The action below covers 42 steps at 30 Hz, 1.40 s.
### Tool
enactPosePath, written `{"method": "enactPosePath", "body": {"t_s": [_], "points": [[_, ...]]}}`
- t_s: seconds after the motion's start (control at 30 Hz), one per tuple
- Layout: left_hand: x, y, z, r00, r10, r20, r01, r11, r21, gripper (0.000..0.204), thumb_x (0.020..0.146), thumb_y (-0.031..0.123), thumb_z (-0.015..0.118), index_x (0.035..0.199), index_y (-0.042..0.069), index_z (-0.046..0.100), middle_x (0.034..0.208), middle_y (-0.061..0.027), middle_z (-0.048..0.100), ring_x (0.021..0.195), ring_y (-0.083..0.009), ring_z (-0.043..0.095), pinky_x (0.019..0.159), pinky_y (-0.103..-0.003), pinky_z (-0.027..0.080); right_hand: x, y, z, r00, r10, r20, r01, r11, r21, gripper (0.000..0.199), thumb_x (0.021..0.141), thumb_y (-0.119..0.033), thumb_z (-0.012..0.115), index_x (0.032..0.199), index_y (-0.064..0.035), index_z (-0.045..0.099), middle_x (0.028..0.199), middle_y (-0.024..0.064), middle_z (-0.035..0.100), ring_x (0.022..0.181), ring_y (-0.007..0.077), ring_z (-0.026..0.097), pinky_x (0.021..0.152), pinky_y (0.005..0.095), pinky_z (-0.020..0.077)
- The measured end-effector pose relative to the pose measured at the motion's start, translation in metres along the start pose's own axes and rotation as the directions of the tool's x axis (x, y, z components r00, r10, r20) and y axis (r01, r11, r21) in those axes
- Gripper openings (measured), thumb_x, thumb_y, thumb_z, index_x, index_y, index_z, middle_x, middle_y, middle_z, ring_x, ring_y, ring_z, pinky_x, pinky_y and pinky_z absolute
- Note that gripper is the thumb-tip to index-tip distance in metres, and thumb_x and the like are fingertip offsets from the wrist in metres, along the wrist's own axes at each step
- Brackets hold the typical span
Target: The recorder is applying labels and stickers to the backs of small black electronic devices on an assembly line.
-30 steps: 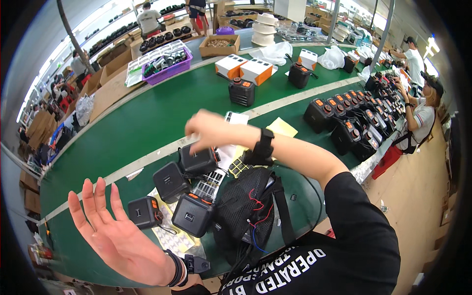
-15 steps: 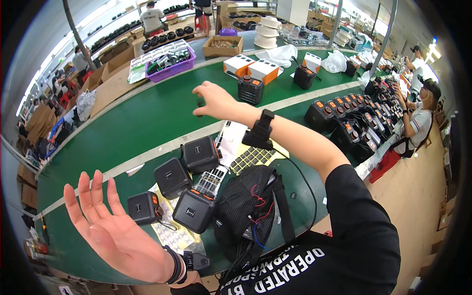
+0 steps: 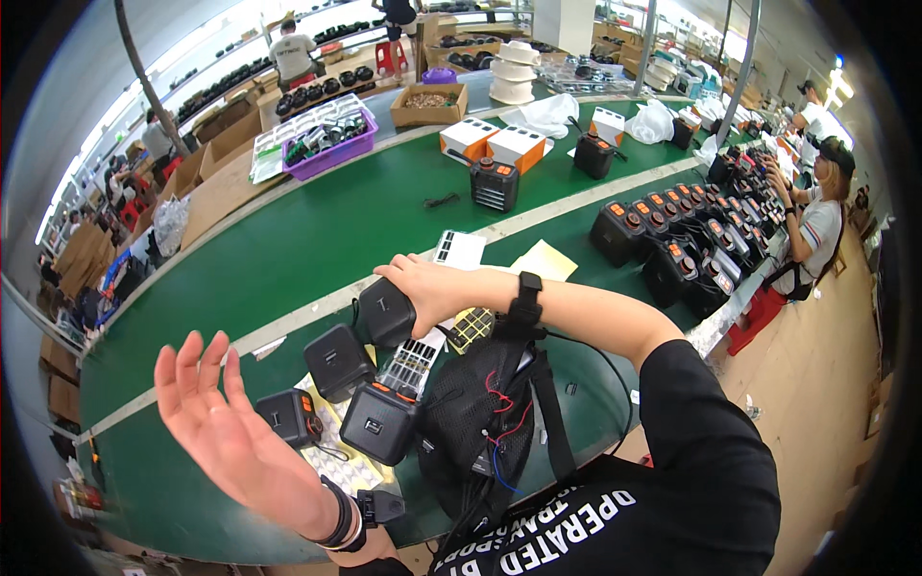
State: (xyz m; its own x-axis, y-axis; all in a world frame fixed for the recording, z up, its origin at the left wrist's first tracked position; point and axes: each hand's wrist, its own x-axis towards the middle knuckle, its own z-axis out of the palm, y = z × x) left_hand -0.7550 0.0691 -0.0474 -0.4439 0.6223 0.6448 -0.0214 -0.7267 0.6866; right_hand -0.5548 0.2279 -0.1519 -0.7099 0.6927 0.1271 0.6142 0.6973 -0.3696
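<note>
My right hand (image 3: 423,288) rests on the farthest of four box units (image 3: 386,312) on the near belt (image 3: 192,480). Two units (image 3: 338,360) lie nearer left, one (image 3: 377,422) nearest me. My left hand (image 3: 226,432) is raised at near left. A row of units (image 3: 672,240) lies far right.

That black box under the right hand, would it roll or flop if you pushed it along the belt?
The black box looks rigid and blocky with rounded corners, so it would probably slide, not roll. The right hand covers its top; it seems squat, so unlikely to tip. The green belt looks smooth.
</note>
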Motion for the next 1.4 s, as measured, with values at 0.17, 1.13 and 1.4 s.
{"method": "enactPosePath", "body": {"t_s": [0.17,1.13,1.4], "points": [[0.010,-0.038,0.003,0.893,-0.247,0.377,0.178,0.962,0.208,0.050,0.090,0.029,0.046,0.129,0.000,0.035,0.122,-0.0121,0.045,0.114,-0.0220,0.044,0.099,-0.038,0.030,-0.043,-0.076,-0.072,0.965,-0.246,-0.096,0.250,0.967,0.039,0.090,0.055,-0.009,0.073,0.131,0.0048,0.027,0.118,0.0235,0.041,0.113,0.0374,0.041,0.096,0.0399,0.0370],[-0.021,-0.009,0.015,0.834,0.140,0.534,-0.057,0.984,-0.170,0.068,0.053,0.032,0.083,0.106,0.004,0.053,0.095,-0.0190,0.053,0.083,-0.0220,0.055,0.071,-0.030,0.046,-0.113,-0.145,-0.066,0.914,0.073,-0.400,0.258,0.656,0.709,0.061,0.063,-0.027,0.080,0.103,0.0045,0.046,0.082,0.0097,0.055,0.077,0.0138,0.055,0.068,0.0255,0.0450],[-0.031,-0.011,0.031,0.938,-0.073,0.339,0.103,0.992,-0.070,0.064,0.060,0.041,0.076,0.103,0.000,0.052,0.086,-0.0101,0.049,0.078,-0.0167,0.046,0.070,-0.029,0.040,-0.110,-0.147,-0.067,0.946,0.217,-0.240,0.201,0.186,0.962,0.058,0.080,-0.026,0.069,0.122,0.0030,0.042,0.101,0.0074,0.056,0.091,0.0107,0.052,0.078,0.0253,0.0436]]}}
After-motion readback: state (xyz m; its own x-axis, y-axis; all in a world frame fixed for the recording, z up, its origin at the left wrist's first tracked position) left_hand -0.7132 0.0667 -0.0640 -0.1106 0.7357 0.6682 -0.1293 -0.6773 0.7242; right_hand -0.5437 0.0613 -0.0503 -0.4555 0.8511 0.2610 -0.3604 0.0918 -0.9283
